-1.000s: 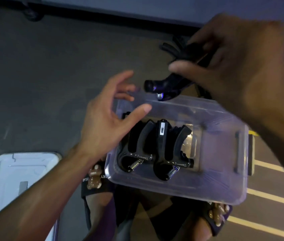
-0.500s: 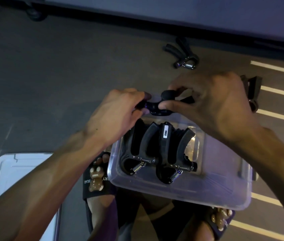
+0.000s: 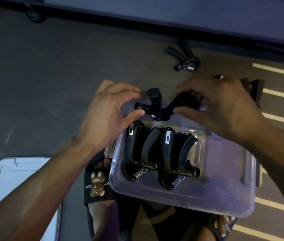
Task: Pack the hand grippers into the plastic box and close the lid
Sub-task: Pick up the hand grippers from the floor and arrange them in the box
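Note:
A clear plastic box (image 3: 181, 199) stands open on the floor in front of my feet. Two black hand grippers (image 3: 156, 153) with steel springs lie side by side inside it. Over the box's far rim I hold a third black hand gripper (image 3: 156, 105) with both hands. My left hand (image 3: 110, 115) pinches its left end between thumb and fingers. My right hand (image 3: 221, 108) grips its right handle, which is partly hidden by my fingers. Another hand gripper (image 3: 183, 57) lies on the floor farther back. The white lid (image 3: 16, 173) lies flat at the lower left.
A dark object (image 3: 255, 89) sits on the floor behind my right hand, mostly hidden. My feet in black sandals with bear charms (image 3: 97, 186) stand under the box's near side. White floor stripes (image 3: 280, 94) run at the right. A dark wall base (image 3: 137, 30) crosses the back.
My right hand brought the third hand gripper down from high up to the box's far rim. My left hand closed onto its left end and now turns it with the right.

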